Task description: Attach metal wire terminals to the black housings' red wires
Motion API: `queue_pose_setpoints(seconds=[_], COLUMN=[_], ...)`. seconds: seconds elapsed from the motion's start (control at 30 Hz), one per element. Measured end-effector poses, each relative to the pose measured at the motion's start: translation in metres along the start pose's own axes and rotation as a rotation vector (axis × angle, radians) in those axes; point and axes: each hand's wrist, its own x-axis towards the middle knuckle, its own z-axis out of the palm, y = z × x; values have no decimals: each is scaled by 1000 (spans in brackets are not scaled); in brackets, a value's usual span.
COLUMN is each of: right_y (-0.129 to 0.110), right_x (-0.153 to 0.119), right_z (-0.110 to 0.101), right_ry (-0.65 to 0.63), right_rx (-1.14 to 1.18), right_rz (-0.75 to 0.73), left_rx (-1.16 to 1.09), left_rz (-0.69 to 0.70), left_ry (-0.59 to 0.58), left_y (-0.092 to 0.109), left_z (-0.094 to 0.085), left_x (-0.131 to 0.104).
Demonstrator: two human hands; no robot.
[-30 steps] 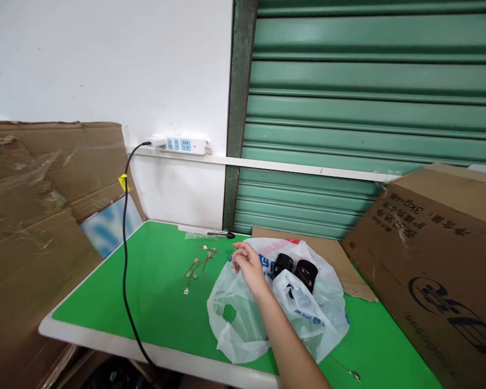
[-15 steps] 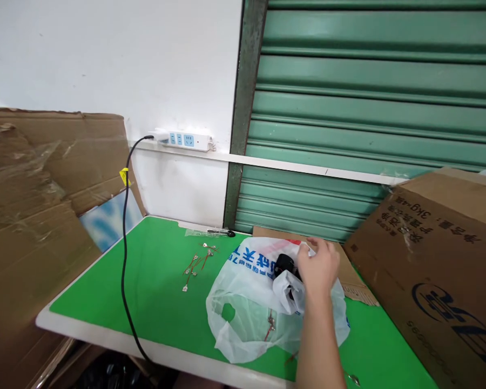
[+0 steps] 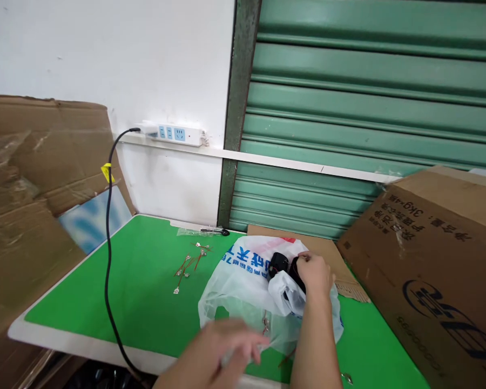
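A white plastic bag (image 3: 243, 275) with blue print lies spread on the green table mat (image 3: 146, 302). Inside its opening are dark items, among them a rounded black part (image 3: 278, 265). My right hand (image 3: 314, 275) reaches over the bag, its fingers curled against a second black part (image 3: 295, 274) that they mostly hide. My left hand (image 3: 227, 346), smeared by motion, hovers low over the front edge of the bag; its fingers cannot be made out clearly. A small metal piece with red wire (image 3: 266, 322) shows beside the bag's translucent front.
Several small metal tabs with red wires (image 3: 187, 265) lie left of the bag. A black cable (image 3: 108, 259) hangs from the power strip (image 3: 180, 134) across the table. Cardboard (image 3: 32, 216) stands at left, a large carton (image 3: 421, 259) at right.
My left hand has come into view at the bottom. My right hand has lowered, its fingers now against a black part in the bag. The view has shifted slightly.
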Motion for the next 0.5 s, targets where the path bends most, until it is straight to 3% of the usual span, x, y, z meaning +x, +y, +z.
queue_pose_setpoints(seconds=[0.03,0.1,0.17,0.23,0.27,0.3,0.37,0.43,0.5], right_y=[-2,-7,-14,-21,-23,-25,-25,-22,-19], right_x=[0,-1,-3,-4,-4,-5,-6,-6,-5], right_z=[-2,-6,-10,-11,-11,-10,-6,1,8], right_ry=[12,86,212,316,338,342,321,282,225], right_rx=[8,60,141,209,223,227,202,149,91], right_rz=[-15,-101,-220,-307,-324,-333,-321,-254,-143], left_rx=[21,58,43,90,128,168,213,184,20], left_rz=[44,179,203,148,122,103,89,26,-98], left_ry=[64,298,439,488,498,509,533,483,350], left_y=[-1,-5,-12,-19,-23,-26,-33,-38,-41], left_z=[-8,-26,-46,-64,-69,-73,-69,-51,-26], left_x=[25,76,118,140,139,131,90,28,-38])
